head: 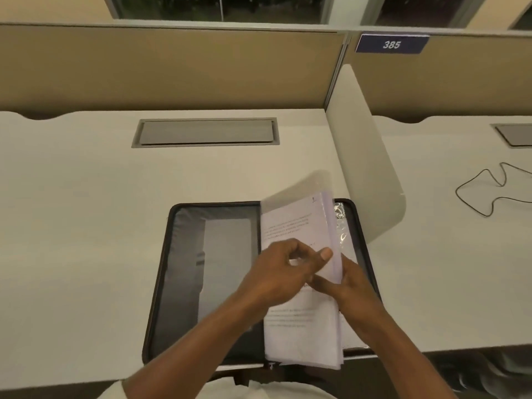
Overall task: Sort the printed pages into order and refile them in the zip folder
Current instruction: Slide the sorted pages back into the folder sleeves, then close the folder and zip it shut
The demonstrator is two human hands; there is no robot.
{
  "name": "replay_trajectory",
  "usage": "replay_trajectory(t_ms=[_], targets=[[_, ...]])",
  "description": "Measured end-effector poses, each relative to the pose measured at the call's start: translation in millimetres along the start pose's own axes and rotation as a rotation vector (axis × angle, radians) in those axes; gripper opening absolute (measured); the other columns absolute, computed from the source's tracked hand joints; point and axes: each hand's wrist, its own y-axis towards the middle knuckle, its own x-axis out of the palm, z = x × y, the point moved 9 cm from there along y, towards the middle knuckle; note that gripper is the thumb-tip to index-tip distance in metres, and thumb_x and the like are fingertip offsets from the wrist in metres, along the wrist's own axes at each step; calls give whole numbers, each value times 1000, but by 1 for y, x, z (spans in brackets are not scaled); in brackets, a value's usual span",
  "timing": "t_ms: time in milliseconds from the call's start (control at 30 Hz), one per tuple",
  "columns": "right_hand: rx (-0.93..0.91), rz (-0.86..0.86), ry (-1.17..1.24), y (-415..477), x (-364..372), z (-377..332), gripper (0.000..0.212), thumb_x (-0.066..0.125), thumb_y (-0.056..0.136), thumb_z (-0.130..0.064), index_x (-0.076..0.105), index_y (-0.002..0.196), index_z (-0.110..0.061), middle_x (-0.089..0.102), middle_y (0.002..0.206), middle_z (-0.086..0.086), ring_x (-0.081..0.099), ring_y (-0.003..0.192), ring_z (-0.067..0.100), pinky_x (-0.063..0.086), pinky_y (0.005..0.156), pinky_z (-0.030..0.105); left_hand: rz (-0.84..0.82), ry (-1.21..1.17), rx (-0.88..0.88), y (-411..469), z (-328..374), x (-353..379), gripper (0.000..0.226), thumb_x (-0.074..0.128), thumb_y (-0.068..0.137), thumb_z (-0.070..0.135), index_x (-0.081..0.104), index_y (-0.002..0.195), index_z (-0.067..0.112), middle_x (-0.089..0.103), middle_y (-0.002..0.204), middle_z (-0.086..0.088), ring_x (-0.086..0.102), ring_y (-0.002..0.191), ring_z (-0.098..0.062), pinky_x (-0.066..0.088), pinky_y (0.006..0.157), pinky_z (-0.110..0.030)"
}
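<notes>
From the head we see the zip folder [184,283] lying open on the near surface [86,226], with printed pages [299,335] on its right half. Our right grip [355,285] pinches their right edge. Our left grip [277,269] curls over them, and we cannot tell whether it holds anything.

Lifted sheet [296,191] blurred, perhaps transparent.

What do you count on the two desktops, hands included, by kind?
zip folder: 1
stack of printed pages: 1
left hand and right hand: 2
cable hatches: 2
black cable: 1
divider panel: 1
total: 8
</notes>
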Motion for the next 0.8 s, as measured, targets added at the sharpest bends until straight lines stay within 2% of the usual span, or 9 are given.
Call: replay_trajectory(t_ms=[100, 233, 300, 367, 433, 500, 567, 700, 800], targets=[[44, 7, -34, 2, -31, 10, 49, 72, 85, -43, 64, 133, -39, 78, 116, -13, 77, 103, 15, 64, 79, 32, -34, 31, -18, -2, -5, 27, 46, 68, 85, 73, 63, 115, 40, 56, 132, 23, 56, 117, -8, 49, 99, -35], [84, -10, -126, 14, -66, 23, 39, 78, 90, -22, 70, 128, -28, 79, 113, -9, 77, 102, 17, 63, 91, 43, -90, 30, -11, -2, -10, 58, 45, 77, 84, 64, 61, 116, 38, 53, 129, 25, 53, 121, -6, 50, 106, -33], [119, -25, -169, 21, -77, 31, 36, 78, 91, -9, 73, 123, -25, 80, 109, -8, 78, 99, 16, 61, 93, 45, -66, 100, 43, 0, -14, 66, 46, 79, 83, 63, 61, 118, 38, 54, 129, 24, 54, 121, -7, 49, 103, -26], [131, -31, -226, 30, -85, 42, 38, 79, 90, -9, 72, 122, -28, 80, 110, -10, 77, 99, 14, 62, 93, 45, -14, 206, 109, 4, -21, 69, 50, 78, 84, 63, 57, 122, 39, 50, 137, 22, 50, 126, -6, 42, 100, -16], [151, 0, -250, 37, -93, 56, 44, 81, 89, -10, 67, 125, -30, 78, 112, -11, 77, 99, 13, 63, 90, 45, 48, 317, 140, 10, -34, 65, 57, 76, 84, 67, 52, 129, 41, 35, 155, 19, 37, 143, -9, 37, 113, -22], [175, 37, -237, 43, -99, 72, 50, 81, 88, -7, 60, 129, -28, 76, 117, -7, 76, 102, 17, 64, 89, 47, 96, 458, 125, 17, -52, 59, 69, 72, 84, 71, 46, 140, 41, 12, 171, 15, 11, 159, -15, 24, 126, -39], [176, 76, -257, 48, -105, 85, 52, 79, 91, -7, 55, 133, -27, 72, 122, -4, 73, 107, 20, 62, 92, 51, 141, 580, 103, 21, -69, 54, 80, 70, 86, 71, 39, 151, 35, -9, 174, 13, -11, 161, -16, 18, 130, -47], [163, 117, -395, 51, -111, 104, 46, 66, 102, -10, 50, 143, -22, 67, 133, -2, 67, 115, 19, 57, 101, 44, 193, 704, 85, 24, -93, 50, 96, 66, 89, 72, 21, 161, 28, -24, 172, 10, -19, 160, -19, 25, 127, -46], [106, 162, -544, 50, -117, 108, 46, 67, 101, -12, 48, 142, -20, 68, 123, -4, 66, 101, 12, 54, 91, 34, 143, 773, 70, 26, -109, 58, 108, 61, 89, 76, 1, 166, 29, -29, 171, 8, -21, 160, -19, 15, 131, -48]])
